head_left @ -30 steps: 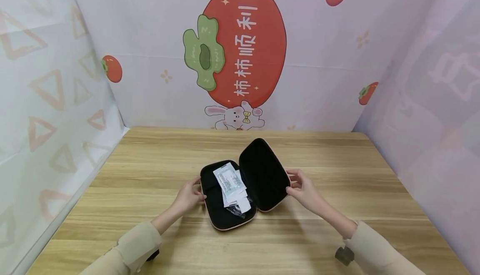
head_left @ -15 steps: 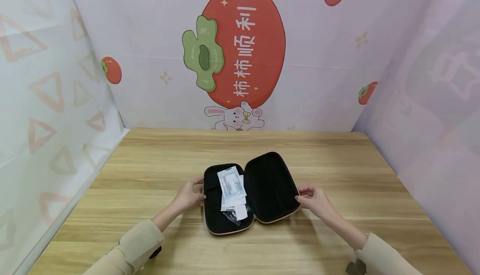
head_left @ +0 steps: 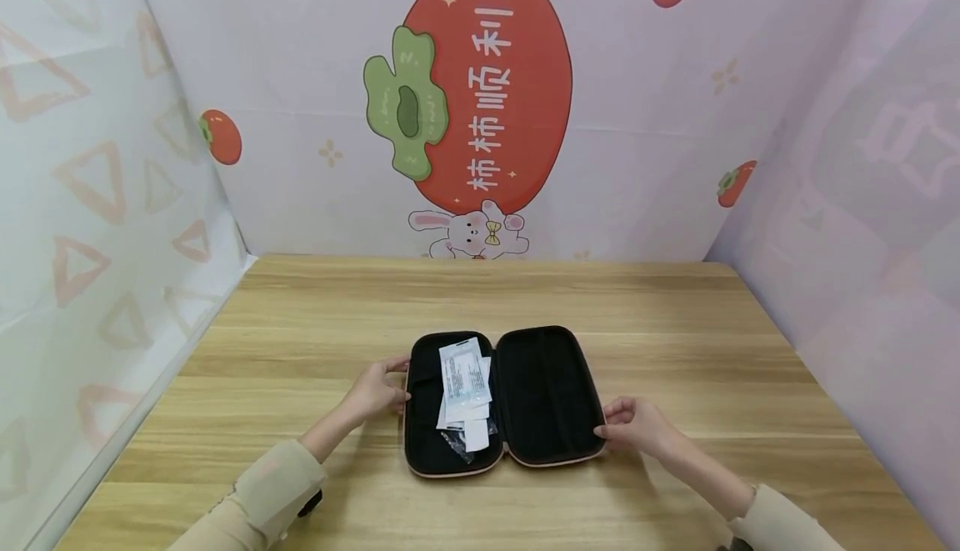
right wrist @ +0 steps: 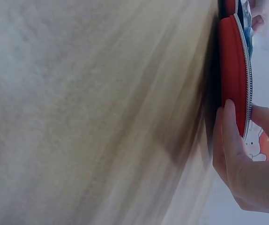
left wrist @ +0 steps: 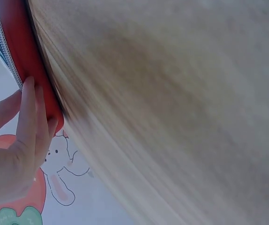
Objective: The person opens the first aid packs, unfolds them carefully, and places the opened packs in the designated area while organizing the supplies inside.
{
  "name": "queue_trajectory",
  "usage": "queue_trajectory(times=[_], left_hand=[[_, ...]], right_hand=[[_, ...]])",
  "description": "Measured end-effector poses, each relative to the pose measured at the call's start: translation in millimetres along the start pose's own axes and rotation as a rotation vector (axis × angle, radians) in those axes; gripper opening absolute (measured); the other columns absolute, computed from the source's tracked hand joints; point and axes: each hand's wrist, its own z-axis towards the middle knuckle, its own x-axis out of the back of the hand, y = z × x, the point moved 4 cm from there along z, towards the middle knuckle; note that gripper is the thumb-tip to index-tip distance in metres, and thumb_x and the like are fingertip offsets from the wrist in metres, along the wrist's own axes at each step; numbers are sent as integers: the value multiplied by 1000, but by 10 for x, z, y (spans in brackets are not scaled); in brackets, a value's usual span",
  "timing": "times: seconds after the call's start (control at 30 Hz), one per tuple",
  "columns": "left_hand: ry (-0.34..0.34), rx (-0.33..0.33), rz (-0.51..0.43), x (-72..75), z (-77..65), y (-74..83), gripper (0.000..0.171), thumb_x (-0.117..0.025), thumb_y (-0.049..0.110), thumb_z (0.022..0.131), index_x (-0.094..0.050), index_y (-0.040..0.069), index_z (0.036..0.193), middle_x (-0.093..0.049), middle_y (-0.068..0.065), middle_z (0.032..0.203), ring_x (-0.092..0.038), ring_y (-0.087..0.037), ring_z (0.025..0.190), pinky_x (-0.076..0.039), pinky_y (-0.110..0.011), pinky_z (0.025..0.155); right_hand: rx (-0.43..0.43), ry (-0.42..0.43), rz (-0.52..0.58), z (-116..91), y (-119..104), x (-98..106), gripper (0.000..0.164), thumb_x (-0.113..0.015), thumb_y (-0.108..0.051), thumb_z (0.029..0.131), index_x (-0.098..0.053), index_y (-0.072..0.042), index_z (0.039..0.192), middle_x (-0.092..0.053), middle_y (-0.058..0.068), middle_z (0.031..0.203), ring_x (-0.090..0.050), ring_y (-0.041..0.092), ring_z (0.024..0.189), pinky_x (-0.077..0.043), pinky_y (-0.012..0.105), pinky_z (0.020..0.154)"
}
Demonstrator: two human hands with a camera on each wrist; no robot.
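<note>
Nearest, beige sleeves [head_left: 277,484] are seen. The right edge of an unfolded zip case [head_left: 551,405] is pinched between the thumb and barely parted fingers of the right hand [head_left: 639,428]; its left edge is pinched similarly by the left hand [head_left: 375,391]. The case is placed mid-table [head_left: 360,301] — white packets [head_left: 465,376] are heaped in its left half. Beyond, a fruit-printed backdrop [head_left: 300,192] is hung.
</note>
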Motion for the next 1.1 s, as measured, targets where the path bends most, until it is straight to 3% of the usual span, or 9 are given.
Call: queue_trajectory(times=[0.17,0.37,0.5,0.67,0.8,0.93,1.1], left_hand=[[-8,-11,21,21,21,-16,62,-52,-21,67,-37,-13,127,-47,-30,118,-55,-14,52,-55,-33,51],[-25,-33,38,30,13,-13,62,-52,-22,66,-37,-14,126,-48,-31,116,-55,-15,52,-55,-33,51],[-40,-50,39,33,5,-3,62,-52,-22,67,-36,-15,126,-48,-32,115,-57,-17,55,-55,-34,52],[-63,-69,25,30,-5,12,62,-51,-22,68,-33,-16,127,-47,-33,115,-59,-19,58,-56,-35,53],[-71,-70,20,28,-16,23,62,-50,-22,68,-33,-16,127,-47,-33,115,-58,-18,56,-56,-36,53],[-70,-67,22,31,-21,24,62,-49,-22,68,-33,-15,127,-47,-33,115,-57,-17,55,-55,-36,53],[-70,-71,21,35,-14,7,62,-49,-21,68,-33,-15,127,-47,-33,114,-57,-17,56,-56,-36,53]], right_hand=[[-15,-59,74,-26,30,-51,21,-64,5,73,-49,12,86,-59,1,68,-60,11,61,-56,26,60],[7,-103,18,-33,62,-82,22,-66,4,72,-49,12,85,-60,3,69,-60,13,62,-56,30,60],[73,-122,-100,-9,42,-45,21,-66,0,74,-51,11,85,-60,5,71,-60,16,63,-56,29,58],[223,-61,-314,48,-55,51,20,-62,-1,75,-55,10,90,-59,7,74,-58,14,62,-53,23,52],[336,-37,-403,101,-179,83,23,-62,-1,77,-56,10,96,-60,11,80,-59,14,67,-52,21,54],[410,-35,-461,167,-331,53,26,-62,-2,78,-57,11,100,-60,19,90,-60,25,78,-53,26,65],[436,-31,-540,262,-524,-39,27,-61,-4,80,-57,8,103,-59,20,98,-56,31,87,-52,38,73]])
